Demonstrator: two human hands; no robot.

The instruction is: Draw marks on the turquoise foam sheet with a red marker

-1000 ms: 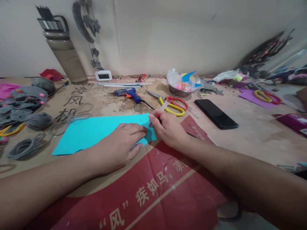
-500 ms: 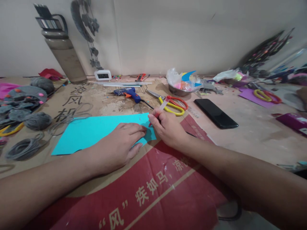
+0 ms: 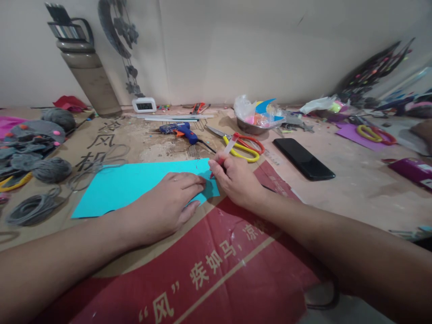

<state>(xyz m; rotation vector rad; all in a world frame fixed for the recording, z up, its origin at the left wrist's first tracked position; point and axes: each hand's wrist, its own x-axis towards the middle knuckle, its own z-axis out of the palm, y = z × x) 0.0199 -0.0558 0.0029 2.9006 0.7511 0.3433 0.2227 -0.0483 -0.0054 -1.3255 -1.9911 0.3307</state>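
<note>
A bright turquoise sheet of paper [image 3: 131,184] lies on the flattened cardboard [image 3: 216,270]. My left hand [image 3: 172,202] rests flat on the sheet's near right part, fingers stretched out and pointing right. At the sheet's right end my right hand [image 3: 236,180] grips a pen [image 3: 231,143] with a clear barrel and red ends. Its tip points down at the paper close to my left fingertips; the marks under it are too small to make out. Just beyond my right hand lie scissors [image 3: 248,150] with yellow and red handles.
A blue hot glue gun [image 3: 178,130] lies behind the paper, its cord running toward my right hand. A black phone [image 3: 303,158] is at right, a metal bowl [image 3: 254,127] at the back. Grey yarn [image 3: 52,170] sits left, a tall bottle [image 3: 91,81] behind it.
Almost nothing differs. The camera view has shifted very slightly; both hands, the pen and the paper keep their places.
</note>
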